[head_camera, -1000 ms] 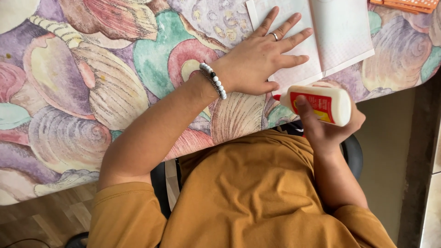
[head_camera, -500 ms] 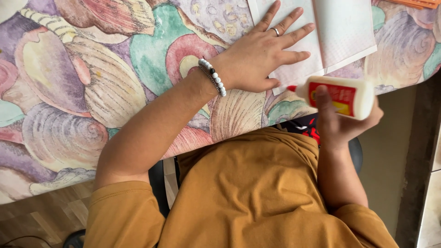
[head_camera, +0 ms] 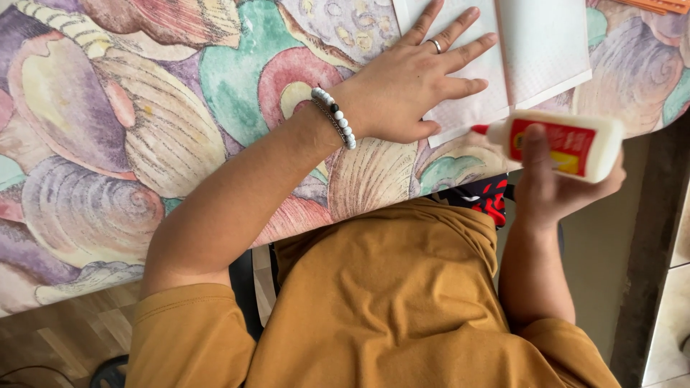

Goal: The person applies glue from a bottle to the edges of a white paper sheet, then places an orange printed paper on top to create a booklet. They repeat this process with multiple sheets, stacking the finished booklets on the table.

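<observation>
White glue bottle [head_camera: 557, 146] clenched in right hand [head_camera: 553, 187], left hand [head_camera: 406, 82] flat, released, on one paper sheet [head_camera: 532, 47].

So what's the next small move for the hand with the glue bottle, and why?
Probably bring the red nozzle a little further over the white paper. The right hand holds the glue bottle sideways, its tip right at the paper's near edge, while the left hand lies flat on the sheet.

Left hand [head_camera: 410, 86] flat, fingers spread; right hand [head_camera: 557, 188] curled, thumb up.
</observation>
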